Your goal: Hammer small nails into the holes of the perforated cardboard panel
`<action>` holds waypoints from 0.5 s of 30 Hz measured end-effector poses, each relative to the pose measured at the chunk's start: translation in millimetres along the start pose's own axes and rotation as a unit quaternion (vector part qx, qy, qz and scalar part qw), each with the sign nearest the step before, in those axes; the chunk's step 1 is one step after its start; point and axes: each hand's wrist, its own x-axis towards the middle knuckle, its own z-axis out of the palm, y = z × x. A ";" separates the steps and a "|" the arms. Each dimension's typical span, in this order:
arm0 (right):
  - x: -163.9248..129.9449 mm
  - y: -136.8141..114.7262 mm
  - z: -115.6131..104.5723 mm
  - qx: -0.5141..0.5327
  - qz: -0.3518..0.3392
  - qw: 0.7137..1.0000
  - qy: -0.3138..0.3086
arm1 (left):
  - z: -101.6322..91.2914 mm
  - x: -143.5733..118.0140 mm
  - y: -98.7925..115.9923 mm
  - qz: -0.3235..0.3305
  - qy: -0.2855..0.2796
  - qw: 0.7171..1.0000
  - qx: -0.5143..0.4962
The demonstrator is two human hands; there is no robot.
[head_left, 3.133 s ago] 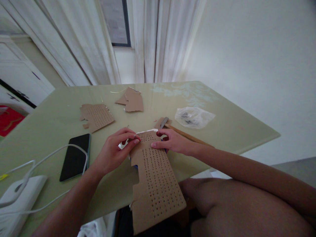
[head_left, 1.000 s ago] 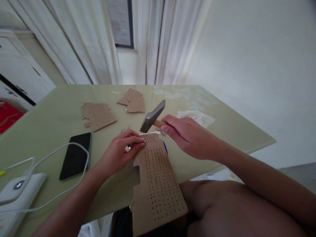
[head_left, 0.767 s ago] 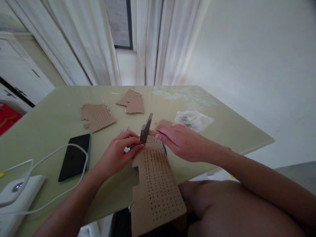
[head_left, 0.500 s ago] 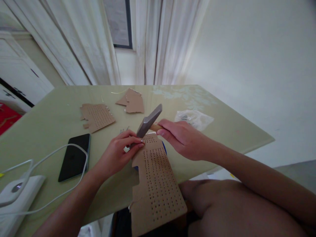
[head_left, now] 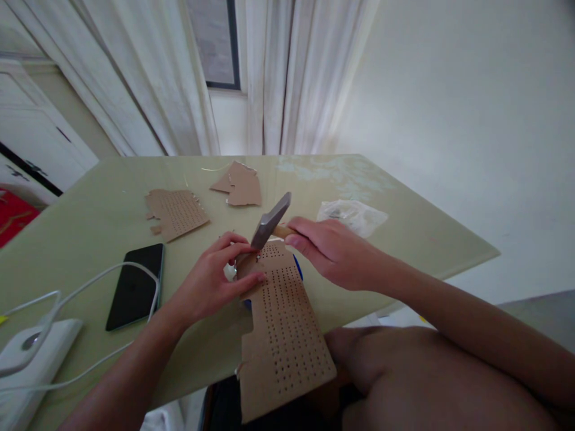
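Right hand [head_left: 330, 251] closed around the wooden handle of a grey-headed steel hammer [head_left: 270, 221], head tilted, raised just above the far end of a long brown cardboard strip punched with rows of small holes [head_left: 281, 320]. Left hand [head_left: 213, 276] resting on that far end, fingers curled and pinching at a small spot beside the hammer head; whether a nail sits between the fingertips, impossible to tell. Strip lying on the near edge of the pale green table [head_left: 90, 227], its near end hanging off over the lap. Something blue showing under the strip near the hands.

Black smartphone [head_left: 135, 284] left of the left hand, crossed by a white cable [head_left: 81, 286] leading to a white charger block [head_left: 27, 353]. Farther back, a smaller perforated cardboard piece [head_left: 176, 211] and a torn plain cardboard scrap [head_left: 240, 182]. Clear plastic bag [head_left: 353, 214] beyond the right hand.
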 end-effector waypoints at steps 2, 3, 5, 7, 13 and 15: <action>1.9 0.1 7.9 -0.045 -0.005 0.997 -0.056 | 0.7 -0.1 -0.7 0.004 0.003 1.000 0.004; 2.7 -0.1 10.9 -0.060 -0.006 0.995 -0.076 | 1.1 -0.1 -1.2 0.007 0.003 1.000 0.005; 3.9 -0.4 13.2 -0.063 -0.006 0.995 -0.083 | 1.7 -0.2 -2.1 0.008 -0.002 1.000 0.005; 4.1 0.4 11.1 -0.031 -0.008 0.998 -0.052 | 1.9 -0.4 -2.7 0.005 -0.006 1.000 0.004; 3.1 7.8 10.9 0.023 0.013 1.000 -0.008 | 2.9 -0.5 -4.1 0.002 0.003 1.000 0.001; 3.7 8.8 15.9 0.002 0.010 0.999 -0.050 | 3.2 -0.4 -4.6 0.005 0.001 1.000 0.001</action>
